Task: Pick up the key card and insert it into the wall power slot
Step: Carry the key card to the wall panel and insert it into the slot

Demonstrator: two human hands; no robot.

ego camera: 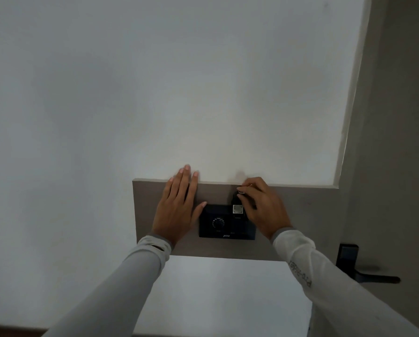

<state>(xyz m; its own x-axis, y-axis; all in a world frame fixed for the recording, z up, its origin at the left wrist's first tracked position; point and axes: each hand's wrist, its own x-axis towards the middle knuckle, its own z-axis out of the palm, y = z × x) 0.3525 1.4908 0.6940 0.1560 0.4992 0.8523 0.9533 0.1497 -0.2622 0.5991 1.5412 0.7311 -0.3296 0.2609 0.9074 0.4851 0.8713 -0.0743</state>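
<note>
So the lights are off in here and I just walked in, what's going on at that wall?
A person is working at a black switch plate set in a brown wall panel. The right hand pinches a dark key tag at the plate's top edge, upright, seemingly part way into the slot. The left hand lies flat and open on the panel beside the plate. How deep the tag sits cannot be told.

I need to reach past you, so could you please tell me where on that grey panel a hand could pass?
The grey panel is bare right of the right hand, up to the door edge, and in a strip below the black switch plate. Crowded: the left hand, plate and right hand fill the middle.
</note>
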